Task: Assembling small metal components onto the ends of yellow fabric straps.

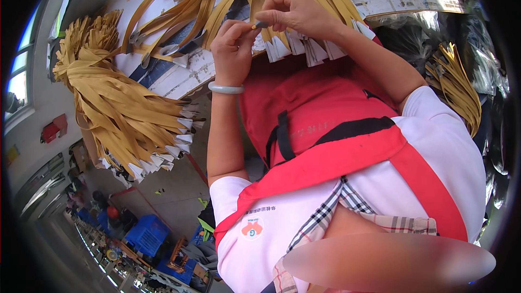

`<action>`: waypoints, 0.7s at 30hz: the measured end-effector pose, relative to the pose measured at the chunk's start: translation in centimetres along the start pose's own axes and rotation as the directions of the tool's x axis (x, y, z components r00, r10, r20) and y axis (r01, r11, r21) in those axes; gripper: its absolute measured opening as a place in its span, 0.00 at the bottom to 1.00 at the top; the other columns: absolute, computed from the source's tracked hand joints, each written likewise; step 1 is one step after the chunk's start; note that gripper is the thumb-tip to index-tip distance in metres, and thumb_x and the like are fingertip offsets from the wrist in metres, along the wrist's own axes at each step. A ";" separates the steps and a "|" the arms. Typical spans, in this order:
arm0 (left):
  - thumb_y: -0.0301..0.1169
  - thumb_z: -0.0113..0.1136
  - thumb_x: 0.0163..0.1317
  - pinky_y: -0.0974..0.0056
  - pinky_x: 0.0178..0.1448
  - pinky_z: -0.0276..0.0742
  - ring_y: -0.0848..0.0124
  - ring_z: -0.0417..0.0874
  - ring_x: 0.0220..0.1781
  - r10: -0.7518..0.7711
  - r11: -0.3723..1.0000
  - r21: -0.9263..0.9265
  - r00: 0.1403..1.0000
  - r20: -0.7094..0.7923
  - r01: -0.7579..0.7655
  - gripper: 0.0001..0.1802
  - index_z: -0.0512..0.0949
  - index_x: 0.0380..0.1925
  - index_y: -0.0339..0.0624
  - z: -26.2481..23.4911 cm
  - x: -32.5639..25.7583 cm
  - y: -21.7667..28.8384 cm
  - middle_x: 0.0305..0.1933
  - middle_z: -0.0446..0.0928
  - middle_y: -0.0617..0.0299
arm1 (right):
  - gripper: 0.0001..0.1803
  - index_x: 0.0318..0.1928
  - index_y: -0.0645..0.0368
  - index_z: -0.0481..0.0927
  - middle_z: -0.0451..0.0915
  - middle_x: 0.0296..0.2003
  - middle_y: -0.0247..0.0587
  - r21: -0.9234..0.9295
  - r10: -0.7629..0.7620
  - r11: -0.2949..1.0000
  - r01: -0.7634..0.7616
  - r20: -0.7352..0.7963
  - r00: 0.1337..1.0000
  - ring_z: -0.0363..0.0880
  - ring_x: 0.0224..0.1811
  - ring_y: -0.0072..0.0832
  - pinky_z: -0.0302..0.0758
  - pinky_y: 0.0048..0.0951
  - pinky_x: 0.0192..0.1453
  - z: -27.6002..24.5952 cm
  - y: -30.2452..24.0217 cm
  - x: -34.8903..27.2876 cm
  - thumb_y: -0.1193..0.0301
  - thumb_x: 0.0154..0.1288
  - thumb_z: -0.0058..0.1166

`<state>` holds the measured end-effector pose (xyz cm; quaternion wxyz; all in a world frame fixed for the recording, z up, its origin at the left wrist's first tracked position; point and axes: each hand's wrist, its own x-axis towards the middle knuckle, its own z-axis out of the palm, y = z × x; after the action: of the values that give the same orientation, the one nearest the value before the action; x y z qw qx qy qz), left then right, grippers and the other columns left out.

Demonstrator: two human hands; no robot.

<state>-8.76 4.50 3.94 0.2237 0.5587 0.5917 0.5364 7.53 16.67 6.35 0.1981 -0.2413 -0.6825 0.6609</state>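
My left hand (232, 49), a pale bangle (226, 88) on its wrist, is closed in a pinch near the table's front edge. A tiny yellow tip shows at its fingertips. My right hand (297, 13) meets it from the right, thumb and finger pinching a small dark grey piece (261, 24), perhaps a zipper slider. The two pinches almost touch. Under and behind them, mustard-yellow tapes (203, 13), like zipper tapes, fan across the table, several with grey pieces at their ends. White tape ends (304, 46) hang over the edge below my right hand.
A thick bundle of yellow tapes (116, 89) with white ends droops off the table's left side. Another bundle (458, 89) lies at the right by dark plastic bags (410, 38). My red apron (320, 108) is close to the table edge. A blue crate (147, 235) stands on the floor lower left.
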 end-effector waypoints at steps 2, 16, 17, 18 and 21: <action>0.17 0.64 0.59 0.72 0.30 0.74 0.77 0.81 0.28 -0.003 1.000 -0.022 1.000 -0.018 0.002 0.03 0.79 0.32 0.33 0.3 -0.2 0.2 0.30 0.76 0.61 | 0.13 0.35 0.59 0.78 0.75 0.25 0.26 -0.039 -0.060 0.997 0.060 0.021 0.998 0.72 0.26 0.13 0.70 0.18 0.31 0.4 0.4 -0.4 0.62 0.71 0.58; 0.20 0.66 0.56 0.63 0.41 0.77 0.65 0.79 0.35 0.075 0.959 0.268 0.995 0.059 -0.088 0.15 0.80 0.44 0.42 -1.9 -2.7 0.3 0.45 0.77 0.57 | 0.13 0.37 0.62 0.78 0.76 0.26 0.31 -0.496 -0.066 0.864 0.087 0.059 0.996 0.71 0.28 0.19 0.70 0.25 0.34 -2.5 0.9 -3.3 0.63 0.72 0.56; 0.20 0.67 0.54 0.62 0.43 0.78 0.63 0.80 0.38 0.107 0.921 0.356 0.982 0.156 -0.157 0.16 0.80 0.44 0.42 0.1 -3.3 1.0 0.47 0.76 0.57 | 0.13 0.37 0.63 0.78 0.76 0.25 0.34 -0.522 -0.111 0.843 0.131 0.070 0.991 0.72 0.28 0.21 0.70 0.26 0.34 -2.1 1.0 -3.1 0.64 0.71 0.56; 0.20 0.67 0.52 0.60 0.45 0.78 0.62 0.81 0.42 0.136 0.872 0.428 0.957 0.256 -0.238 0.17 0.80 0.43 0.43 1.4 -3.6 1.8 0.49 0.76 0.56 | 0.13 0.37 0.63 0.78 0.76 0.24 0.37 -0.552 -0.156 0.816 0.173 0.078 0.985 0.72 0.28 0.24 0.71 0.28 0.35 -1.8 0.8 -3.1 0.64 0.70 0.56; 0.21 0.67 0.50 0.57 0.49 0.77 0.58 0.80 0.46 0.186 0.778 0.498 0.898 0.399 -0.383 0.18 0.80 0.43 0.42 2.6 -2.8 1.0 0.48 0.76 0.55 | 0.12 0.37 0.63 0.78 0.76 0.24 0.40 -0.530 -0.210 0.816 0.231 0.099 0.973 0.73 0.27 0.27 0.71 0.29 0.35 -1.7 1.3 -2.5 0.65 0.70 0.57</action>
<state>-5.33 2.75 3.09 0.0586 0.7646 0.5849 0.2644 10.61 16.54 5.29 0.1853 -0.1946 -0.8671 0.4195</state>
